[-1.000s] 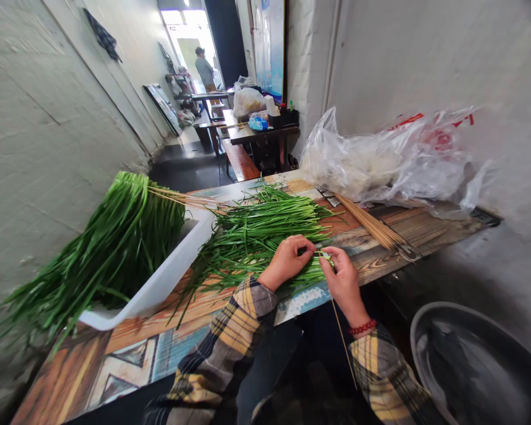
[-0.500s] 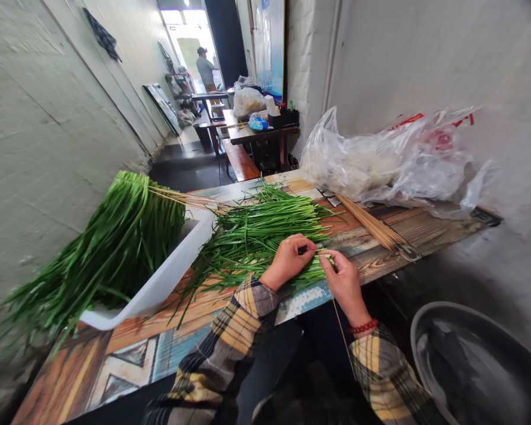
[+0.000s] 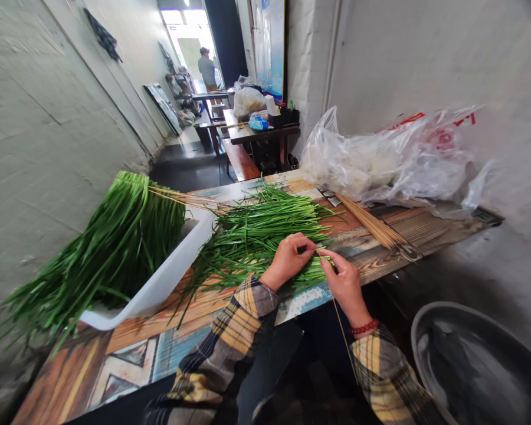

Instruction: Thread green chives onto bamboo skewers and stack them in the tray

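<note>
Thumb and forefinger of my left hand (image 3: 291, 258) are pinched together over the near edge of the garlic chives (image 3: 274, 221), holding what looks like a thin chive stalk, mostly hidden by the fingers. Almost touching it, my right hand (image 3: 343, 283) pinches a thin wooden skewer (image 3: 343, 330), which slants down past the wrist toward my sleeve. The cut chive ends lie beneath both hands. A larger chive bunch (image 3: 137, 236), threaded on several skewers (image 3: 186, 198), rests over a white plastic tray (image 3: 172, 274) on the left.
Loose skewers (image 3: 367, 221) lie on the wood-patterned table (image 3: 181, 348) at right, beside clear plastic bags (image 3: 389, 156). A grey basin (image 3: 469, 366) stands low at right. Walls flank both sides. Farther back are dark tables (image 3: 252, 136) and a standing person (image 3: 207, 69).
My hands stay close together, with only slight finger movement. The skewer's lower end has shifted slightly to the right. The distant person has turned slightly.
</note>
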Motion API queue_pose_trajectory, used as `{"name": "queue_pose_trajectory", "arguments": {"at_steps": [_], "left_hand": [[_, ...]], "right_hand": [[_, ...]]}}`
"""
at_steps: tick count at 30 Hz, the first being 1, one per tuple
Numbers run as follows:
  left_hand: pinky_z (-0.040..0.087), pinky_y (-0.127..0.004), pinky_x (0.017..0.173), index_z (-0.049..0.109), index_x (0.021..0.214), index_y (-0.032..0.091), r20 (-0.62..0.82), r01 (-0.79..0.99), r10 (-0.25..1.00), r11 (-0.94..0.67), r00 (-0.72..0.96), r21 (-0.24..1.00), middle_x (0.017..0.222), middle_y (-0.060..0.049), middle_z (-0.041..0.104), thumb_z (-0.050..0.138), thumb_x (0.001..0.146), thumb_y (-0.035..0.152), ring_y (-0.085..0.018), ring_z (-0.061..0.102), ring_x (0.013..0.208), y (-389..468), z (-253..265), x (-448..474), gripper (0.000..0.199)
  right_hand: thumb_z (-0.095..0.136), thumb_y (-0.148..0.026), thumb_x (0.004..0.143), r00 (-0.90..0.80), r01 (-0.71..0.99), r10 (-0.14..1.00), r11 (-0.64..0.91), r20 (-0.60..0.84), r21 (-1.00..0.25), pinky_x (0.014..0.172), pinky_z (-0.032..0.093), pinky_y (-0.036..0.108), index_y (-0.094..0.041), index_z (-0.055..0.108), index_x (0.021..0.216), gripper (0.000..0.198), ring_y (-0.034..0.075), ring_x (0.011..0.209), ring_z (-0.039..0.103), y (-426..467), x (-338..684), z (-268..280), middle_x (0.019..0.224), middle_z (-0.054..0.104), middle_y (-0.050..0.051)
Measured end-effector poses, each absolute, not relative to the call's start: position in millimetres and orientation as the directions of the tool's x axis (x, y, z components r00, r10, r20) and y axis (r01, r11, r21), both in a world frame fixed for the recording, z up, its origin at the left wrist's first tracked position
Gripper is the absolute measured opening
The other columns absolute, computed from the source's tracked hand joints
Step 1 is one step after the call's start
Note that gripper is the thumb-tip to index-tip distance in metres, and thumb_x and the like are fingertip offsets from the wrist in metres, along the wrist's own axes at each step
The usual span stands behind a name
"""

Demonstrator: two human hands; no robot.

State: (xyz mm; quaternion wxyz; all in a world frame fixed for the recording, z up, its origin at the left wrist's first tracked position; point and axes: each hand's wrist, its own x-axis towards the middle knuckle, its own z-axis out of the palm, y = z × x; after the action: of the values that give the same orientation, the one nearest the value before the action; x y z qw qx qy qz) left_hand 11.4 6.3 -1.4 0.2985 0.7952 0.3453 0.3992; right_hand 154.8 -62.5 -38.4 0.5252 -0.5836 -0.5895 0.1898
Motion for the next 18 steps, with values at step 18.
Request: {"name": "queue_pose_trajectory", "arguments": {"at_steps": [18], "left_hand": [[0.042, -0.026, 0.073, 0.068, 0.073, 0.018, 0.437, 0.455, 0.757, -0.646, 0.486, 0.613, 0.076, -0.002, 0.065, 0.059, 0.079, 0.012, -0.014, 0.056, 0.075, 5.0, 2.4, 9.9, 0.012]], "right_hand": [[0.050, -0.032, 0.086, 0.231, 0.494, 0.890, 0.241, 0.393, -0.835, 0.081, 0.052, 0.033, -0.020, 0.071, 0.097, 0.026, 0.021, 0.088, 0.069, -63.2, 153.7, -36.4, 0.096, 0.074, 0.006]]}}
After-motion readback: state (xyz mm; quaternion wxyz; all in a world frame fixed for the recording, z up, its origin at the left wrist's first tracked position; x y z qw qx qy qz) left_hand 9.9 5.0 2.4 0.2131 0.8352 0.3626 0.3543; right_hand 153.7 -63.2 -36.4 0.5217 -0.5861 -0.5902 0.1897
